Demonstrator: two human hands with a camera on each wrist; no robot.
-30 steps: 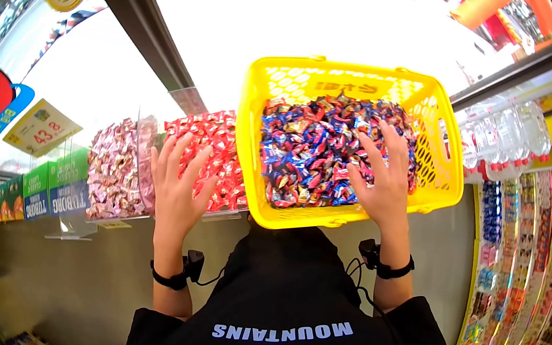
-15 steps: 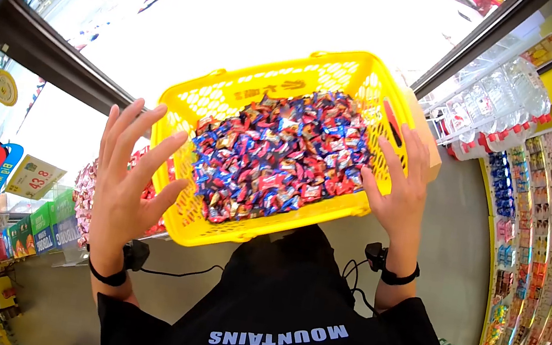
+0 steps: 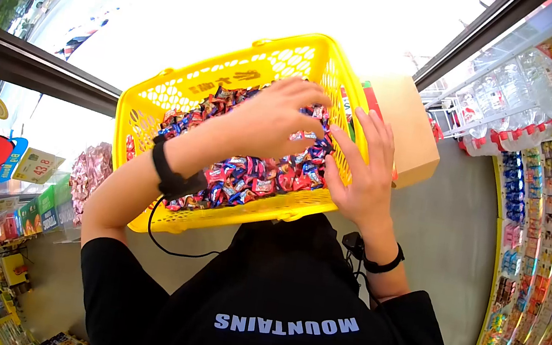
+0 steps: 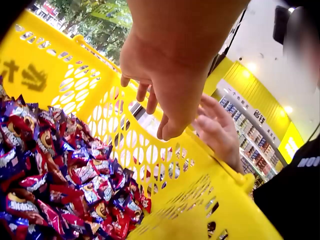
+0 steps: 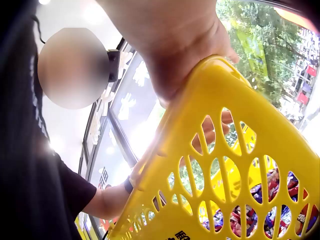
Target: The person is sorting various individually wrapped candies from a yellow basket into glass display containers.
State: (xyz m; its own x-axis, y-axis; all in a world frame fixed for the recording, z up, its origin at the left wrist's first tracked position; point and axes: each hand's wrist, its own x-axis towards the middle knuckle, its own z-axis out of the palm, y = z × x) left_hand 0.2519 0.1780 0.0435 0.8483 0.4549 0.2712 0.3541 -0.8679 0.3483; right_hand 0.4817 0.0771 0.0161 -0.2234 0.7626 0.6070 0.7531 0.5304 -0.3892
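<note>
A yellow plastic basket (image 3: 249,213) with perforated walls holds a heap of small wrapped candies (image 3: 263,186) in blue, red and purple wrappers. My left hand (image 3: 281,119) reaches across above the candies toward the basket's right end. Its fingers hang relaxed with nothing in them; the left wrist view shows the candies (image 4: 85,175) below and to the side of it. At the right end, my right hand (image 3: 366,176) lies over the rim with fingers extended and spread. The right wrist view shows that hand (image 5: 175,55) right at the basket's corner.
A cardboard box (image 3: 405,131) stands beyond the basket's right end. Pink-wrapped candies (image 3: 91,176) and a price sign (image 3: 39,166) are on the left. Bottled water packs (image 3: 514,102) and stocked shelves (image 3: 538,250) line the right, with a bright window ahead.
My left hand has moved from beside the basket's left end across to above its right part. The basket sits further left in the head view, and more of the cardboard box shows.
</note>
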